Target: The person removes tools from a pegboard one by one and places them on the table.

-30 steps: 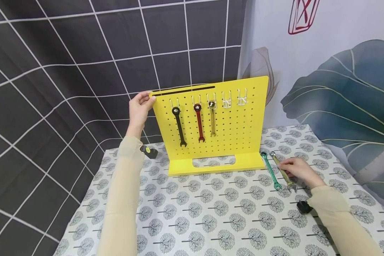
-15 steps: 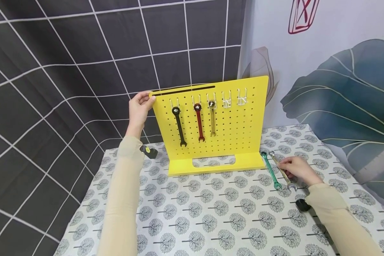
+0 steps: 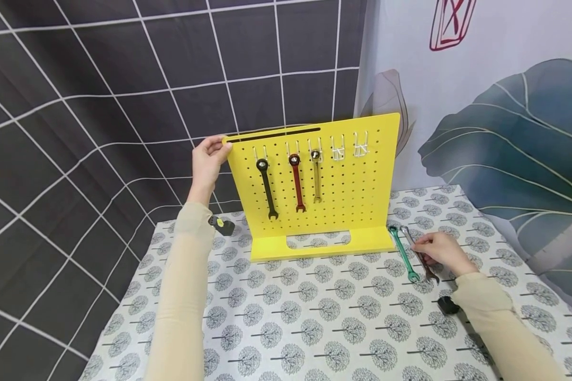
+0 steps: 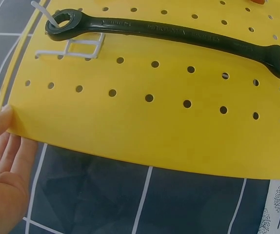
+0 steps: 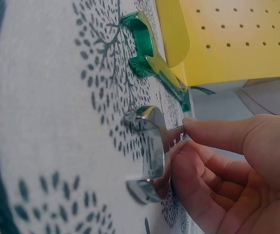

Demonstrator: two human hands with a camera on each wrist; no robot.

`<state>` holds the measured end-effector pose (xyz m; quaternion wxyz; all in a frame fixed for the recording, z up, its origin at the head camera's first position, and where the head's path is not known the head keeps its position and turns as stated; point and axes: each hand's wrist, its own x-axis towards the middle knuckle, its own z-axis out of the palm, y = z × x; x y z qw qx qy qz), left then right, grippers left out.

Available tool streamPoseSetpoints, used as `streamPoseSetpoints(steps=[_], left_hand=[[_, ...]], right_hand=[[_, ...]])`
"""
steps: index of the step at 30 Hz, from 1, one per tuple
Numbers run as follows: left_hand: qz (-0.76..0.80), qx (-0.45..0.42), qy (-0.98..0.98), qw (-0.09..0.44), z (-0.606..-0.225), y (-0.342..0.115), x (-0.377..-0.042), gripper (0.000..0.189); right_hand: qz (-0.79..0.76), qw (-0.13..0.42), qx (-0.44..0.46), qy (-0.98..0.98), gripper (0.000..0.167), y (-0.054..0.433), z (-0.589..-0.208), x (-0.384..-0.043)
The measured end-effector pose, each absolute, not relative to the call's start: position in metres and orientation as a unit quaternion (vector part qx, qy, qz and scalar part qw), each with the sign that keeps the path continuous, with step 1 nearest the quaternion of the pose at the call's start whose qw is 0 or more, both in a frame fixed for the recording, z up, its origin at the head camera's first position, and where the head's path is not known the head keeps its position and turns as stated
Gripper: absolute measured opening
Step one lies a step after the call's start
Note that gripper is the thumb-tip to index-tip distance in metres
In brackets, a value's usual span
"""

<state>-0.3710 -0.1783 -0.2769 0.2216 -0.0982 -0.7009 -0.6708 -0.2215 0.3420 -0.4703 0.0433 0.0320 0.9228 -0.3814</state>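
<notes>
At its upper left corner, my left hand (image 3: 208, 161) pinches the yellow pegboard (image 3: 352, 196), thumb in front and fingers behind. My right hand (image 3: 443, 251) pinches a shiny silver combination wrench (image 3: 407, 236) by its shaft, between thumb and fingers; the right wrist view shows its open end (image 5: 154, 146) just over the cloth. Left of it lies a green combination wrench (image 3: 403, 254) beside the pegboard's base. From white hooks on the board hang a black wrench (image 3: 268, 190), a dark red wrench (image 3: 297, 185) and a gold-toned wrench (image 3: 316, 180).
Two white wire hooks (image 3: 360, 145) at the board's upper right carry nothing. A tree-print cloth (image 3: 314, 317) covers the table. Behind stands a dark curtain with white grid lines (image 3: 171, 58), and a white leaf-print backdrop (image 3: 505, 148) is at the right.
My right hand has shifted slightly left and away from me with the silver wrench, which has turned a little and catches the light differently. The left hand and pegboard stay put.
</notes>
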Motion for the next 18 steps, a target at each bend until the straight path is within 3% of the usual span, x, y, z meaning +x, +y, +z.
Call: streamPoseSetpoints(steps=[18], left_hand=[[-0.675, -0.095, -0.699, 0.217, -0.2770, -0.1783, -0.3705, 0.026]], right_hand=[[-0.371, 0.043, 0.033, 0.927, 0.038, 0.3392, -0.4732, -0.2246]])
